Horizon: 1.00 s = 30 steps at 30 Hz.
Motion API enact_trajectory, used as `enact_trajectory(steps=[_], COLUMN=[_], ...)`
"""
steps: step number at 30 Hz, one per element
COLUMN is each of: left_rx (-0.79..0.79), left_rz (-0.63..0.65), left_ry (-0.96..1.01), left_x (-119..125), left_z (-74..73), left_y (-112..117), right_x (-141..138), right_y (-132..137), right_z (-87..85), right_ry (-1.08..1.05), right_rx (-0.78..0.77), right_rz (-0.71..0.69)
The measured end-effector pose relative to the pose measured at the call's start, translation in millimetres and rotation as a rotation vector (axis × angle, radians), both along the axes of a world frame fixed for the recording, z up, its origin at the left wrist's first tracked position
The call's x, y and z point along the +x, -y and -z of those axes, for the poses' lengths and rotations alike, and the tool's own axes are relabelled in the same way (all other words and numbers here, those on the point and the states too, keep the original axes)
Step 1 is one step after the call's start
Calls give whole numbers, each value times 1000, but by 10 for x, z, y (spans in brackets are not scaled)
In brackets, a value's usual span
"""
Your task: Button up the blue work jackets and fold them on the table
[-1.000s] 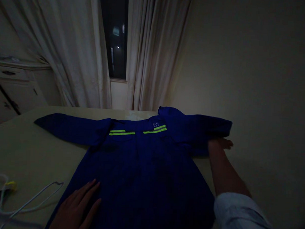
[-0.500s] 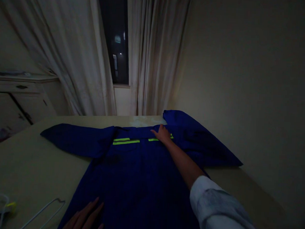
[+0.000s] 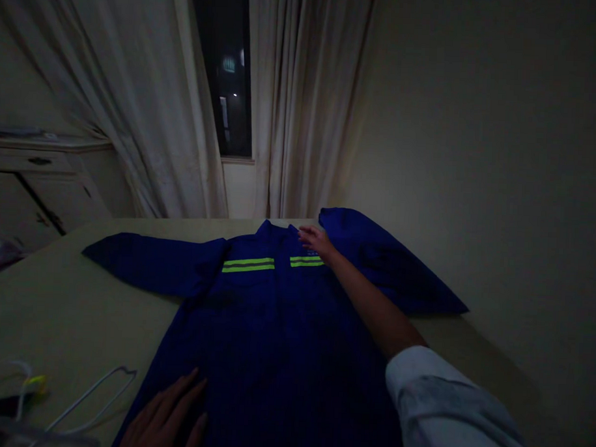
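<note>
A dark blue work jacket (image 3: 274,333) with two yellow-green reflective stripes (image 3: 272,263) lies spread flat on a pale table (image 3: 55,306), sleeves out to both sides. My left hand (image 3: 166,420) rests flat, fingers stretched out, on the jacket's lower left hem. My right hand (image 3: 315,240) reaches far across to the collar area; its fingers lie on the fabric just right of the collar (image 3: 278,229), which stands pulled up. I cannot make out whether they pinch the cloth. The right sleeve (image 3: 398,272) lies angled toward the wall.
A white wire hanger (image 3: 89,395) lies at the table's near left, beside a bundle with a yellow tag (image 3: 33,384). Behind the table hang pale curtains (image 3: 150,101) around a dark window (image 3: 229,71). A white cabinet (image 3: 40,182) stands at left; a bare wall at right.
My right hand left the right sleeve's cuff and moved to the collar. The sleeve now lies angled down, and the collar has been drawn up above the stripes. My left hand stays put.
</note>
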<state>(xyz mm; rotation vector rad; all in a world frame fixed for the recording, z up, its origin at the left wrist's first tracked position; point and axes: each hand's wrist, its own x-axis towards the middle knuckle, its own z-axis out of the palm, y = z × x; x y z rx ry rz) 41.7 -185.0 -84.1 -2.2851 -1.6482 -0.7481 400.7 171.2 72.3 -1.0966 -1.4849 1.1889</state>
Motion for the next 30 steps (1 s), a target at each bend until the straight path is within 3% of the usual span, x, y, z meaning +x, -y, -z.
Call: enact_trajectory(steps=[4,6,9,13,16,19,25,30], left_rx=[-75,-63,-9,-3,-29,-125,-224,-218], left_rz=[-20,-10,49,241,257,159,53,-3], left_ry=[133,197,185,-43,-157,-167,-147,-99], left_x=[101,89,186,760,1236,1460,1644,1839], left_z=[-247,-305,-334,-333,-315,-327,-530,-639], left_y=[73,158,380,676,736,693,551,383], right_x=[438,650,763,393,-5,-205,-114,-27], right_y=[1182,1878,2897,3872,4181,4309,4523,4484], right_z=[146,158,239,585,864,1078,1438,1455], right_ry=[369,532,695,809,923,1037,1083,1018], right_rx=[90,163,264,393,424,425,533,596], right_rz=[-327,-402,-241,15,157,252,267,264])
